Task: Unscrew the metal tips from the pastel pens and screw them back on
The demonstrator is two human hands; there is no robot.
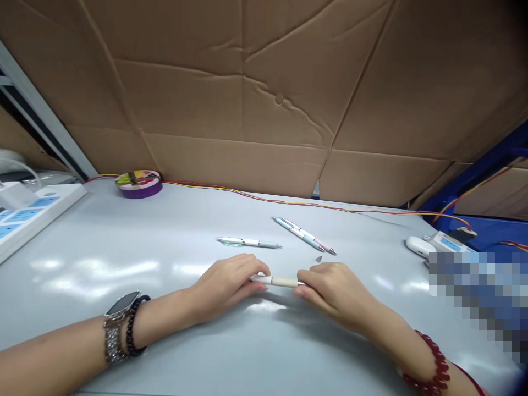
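Observation:
A white pen with a cream grip (284, 282) lies level between my two hands, just above the table. My left hand (229, 283) pinches its white barrel end between thumb and fingers. At the other end, my right hand (336, 289) is closed on the pen's tip, which the fingers partly hide. Just beyond my hands lies a pen with a pale green grip (249, 242). Farther right, a light blue pen (299, 234) and a pink-gripped pen (325, 246) rest side by side. A small grey cone-shaped piece (319, 259) sits near my right hand.
A round purple tin (142, 190) stands at the back left, near a white power strip (37, 212). Red and yellow wires (247, 195) run along the table's back edge, before a cardboard wall (226, 110). A white mouse-like object (419, 246) lies at the right.

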